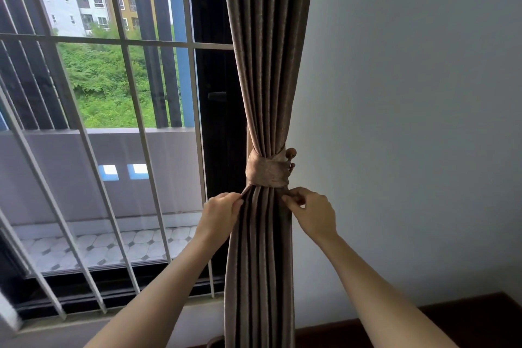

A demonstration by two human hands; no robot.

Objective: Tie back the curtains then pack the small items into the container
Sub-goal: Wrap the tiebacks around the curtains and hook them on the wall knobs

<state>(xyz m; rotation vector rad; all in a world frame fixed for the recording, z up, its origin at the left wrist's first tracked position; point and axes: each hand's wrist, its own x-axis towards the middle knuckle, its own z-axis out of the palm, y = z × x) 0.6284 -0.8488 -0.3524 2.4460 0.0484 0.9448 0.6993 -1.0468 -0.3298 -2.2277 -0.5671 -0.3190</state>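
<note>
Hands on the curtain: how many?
2. The left hand pinches the curtain folds just below the tieback on the window side; the right hand pinches them on the wall side.

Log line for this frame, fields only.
stage: curtain tie-back | curtain: gathered | tieback band: wrapped, on wall hook | left hand, right hand: pinching pleats below band | container: unseen

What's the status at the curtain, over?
Left hand and right hand both pinching folds below the band. Brown pleated curtain bundled, matching fabric tieback wrapped on. Nothing in the way.

A home: tied curtain [265,93], barred window [118,42], tiled balcony [113,246].
</note>
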